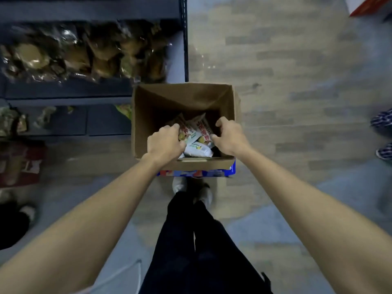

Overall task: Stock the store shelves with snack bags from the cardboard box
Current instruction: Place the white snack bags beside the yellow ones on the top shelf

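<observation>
An open cardboard box [161, 102] stands on the floor right in front of my feet, beside the shelves. Inside lie several white snack bags [197, 132] with red and green print. Both hands reach down into the box. My left hand [165, 143] closes its fingers on the left edge of the snack bags. My right hand [230, 135] grips the right edge of the same bunch. One more white bag [198, 151] lies flat at the bottom near the front wall.
The dark shelf unit [70, 98] to the left holds clear bags of brown snacks [80, 52] and, lower down, greenish packets [12, 122]. A red package [19, 164] sits at far left. Another person's striped shoes [384, 134] show at the right edge.
</observation>
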Demonstrator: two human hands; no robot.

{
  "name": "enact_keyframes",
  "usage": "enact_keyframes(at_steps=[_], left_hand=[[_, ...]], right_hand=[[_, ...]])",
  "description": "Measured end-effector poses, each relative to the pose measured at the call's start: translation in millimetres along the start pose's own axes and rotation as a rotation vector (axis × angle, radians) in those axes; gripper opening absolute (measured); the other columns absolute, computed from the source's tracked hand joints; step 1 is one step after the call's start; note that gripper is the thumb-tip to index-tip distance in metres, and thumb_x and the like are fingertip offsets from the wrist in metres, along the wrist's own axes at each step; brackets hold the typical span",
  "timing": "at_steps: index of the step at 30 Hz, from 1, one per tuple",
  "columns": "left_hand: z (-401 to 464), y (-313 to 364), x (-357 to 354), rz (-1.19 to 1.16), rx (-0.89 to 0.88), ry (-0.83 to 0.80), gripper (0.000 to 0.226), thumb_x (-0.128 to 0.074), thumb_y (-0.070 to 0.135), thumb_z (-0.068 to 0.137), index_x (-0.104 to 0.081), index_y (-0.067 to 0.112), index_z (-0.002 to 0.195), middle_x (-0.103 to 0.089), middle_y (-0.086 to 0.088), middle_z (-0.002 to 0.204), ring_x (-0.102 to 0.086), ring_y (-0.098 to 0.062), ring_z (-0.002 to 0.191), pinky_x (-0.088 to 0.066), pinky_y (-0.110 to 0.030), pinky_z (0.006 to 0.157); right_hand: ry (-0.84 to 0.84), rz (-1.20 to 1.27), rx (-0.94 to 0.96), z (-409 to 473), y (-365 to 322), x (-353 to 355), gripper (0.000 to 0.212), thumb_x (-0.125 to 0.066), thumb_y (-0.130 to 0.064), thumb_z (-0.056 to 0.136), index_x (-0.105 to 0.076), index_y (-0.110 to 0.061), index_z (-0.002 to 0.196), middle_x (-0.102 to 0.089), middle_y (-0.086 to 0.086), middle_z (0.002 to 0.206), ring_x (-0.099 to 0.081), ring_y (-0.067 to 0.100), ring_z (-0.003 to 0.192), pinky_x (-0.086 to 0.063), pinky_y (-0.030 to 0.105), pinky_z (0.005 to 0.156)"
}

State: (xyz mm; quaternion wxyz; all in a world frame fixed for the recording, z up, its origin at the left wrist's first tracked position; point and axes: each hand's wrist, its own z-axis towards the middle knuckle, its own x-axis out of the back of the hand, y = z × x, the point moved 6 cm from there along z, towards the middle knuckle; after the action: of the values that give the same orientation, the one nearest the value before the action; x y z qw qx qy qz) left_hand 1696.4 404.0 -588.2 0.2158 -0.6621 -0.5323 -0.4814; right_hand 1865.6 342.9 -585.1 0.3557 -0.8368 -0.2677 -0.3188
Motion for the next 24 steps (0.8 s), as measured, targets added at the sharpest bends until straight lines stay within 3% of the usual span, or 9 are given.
enact_keyframes(at_steps=[6,10,13,15,17,21,24], left_hand=[[65.9,-38.4,-75.8,0.006,0.039,-0.157,0.031,-0.062,0.024,0.084,-0.049,0.014,0.111,-0.054,-0.009,0.106,-0.058,-0.034,0.093,-0.039,-0.037,0.067],[107.5,-53.7,-113.3,0.001,0.046,-0.242,0.037,-0.064,0.022,0.083,-0.049,0.019,0.117,-0.052,-0.009,0.116,-0.057,-0.033,0.099,-0.047,-0.038,0.076],[133.0,-62.5,-139.3,-0.104,0.140,-0.232,0.043,-0.064,0.018,0.084,-0.049,0.023,0.124,-0.050,-0.011,0.122,-0.056,-0.033,0.105,-0.048,-0.040,0.087],[147.1,-68.8,-154.3,-0.226,0.272,-0.214,0.038,-0.062,0.022,0.087,-0.052,0.021,0.124,-0.055,-0.011,0.122,-0.055,-0.033,0.111,-0.041,-0.034,0.085],[160.2,-72.9,-166.5,-0.319,0.374,-0.193,0.041,-0.061,0.030,0.089,-0.052,0.019,0.127,-0.056,-0.012,0.125,-0.053,-0.034,0.116,-0.039,-0.036,0.089],[186.3,-68.0,-176.4,-0.330,0.398,-0.191,0.050,-0.058,0.032,0.090,-0.049,0.016,0.137,-0.051,-0.018,0.133,-0.049,-0.038,0.122,-0.042,-0.039,0.097],[202.0,-61.8,-184.7,-0.274,0.386,-0.164,0.048,-0.053,0.038,0.090,-0.055,0.009,0.128,-0.062,-0.017,0.122,-0.056,-0.037,0.116,-0.046,-0.036,0.092]], right_hand=[[-0.136,-0.044,-0.134,62.0,35.6,-83.5,0.042,-0.064,-0.022,0.090,-0.048,-0.012,0.128,-0.049,0.014,0.126,-0.053,0.033,0.112,-0.044,0.036,0.086],[-0.201,-0.046,-0.211,101.6,46.3,-123.7,0.050,-0.063,-0.017,0.090,-0.040,-0.015,0.135,-0.042,0.016,0.133,-0.049,0.035,0.119,-0.042,0.037,0.095],[-0.204,-0.045,-0.227,131.2,51.6,-142.4,0.058,-0.054,-0.014,0.094,-0.029,-0.025,0.145,-0.036,0.015,0.138,-0.042,0.036,0.126,-0.038,0.041,0.103],[-0.199,-0.071,-0.205,146.6,55.0,-152.2,0.058,-0.048,-0.014,0.097,-0.026,-0.030,0.147,-0.035,0.015,0.140,-0.040,0.037,0.127,-0.037,0.042,0.104],[-0.204,-0.094,-0.193,158.7,60.2,-160.1,0.060,-0.047,-0.015,0.098,-0.023,-0.033,0.149,-0.034,0.015,0.141,-0.041,0.038,0.128,-0.037,0.042,0.104],[-0.236,-0.109,-0.181,174.4,67.8,-167.7,0.072,-0.052,-0.009,0.092,-0.020,-0.033,0.152,-0.020,0.014,0.152,-0.038,0.038,0.132,-0.035,0.040,0.108],[-0.253,-0.134,-0.161,183.4,69.6,-177.1,0.074,-0.054,-0.010,0.092,-0.017,-0.032,0.152,-0.016,0.014,0.154,-0.035,0.037,0.134,-0.033,0.039,0.109]])
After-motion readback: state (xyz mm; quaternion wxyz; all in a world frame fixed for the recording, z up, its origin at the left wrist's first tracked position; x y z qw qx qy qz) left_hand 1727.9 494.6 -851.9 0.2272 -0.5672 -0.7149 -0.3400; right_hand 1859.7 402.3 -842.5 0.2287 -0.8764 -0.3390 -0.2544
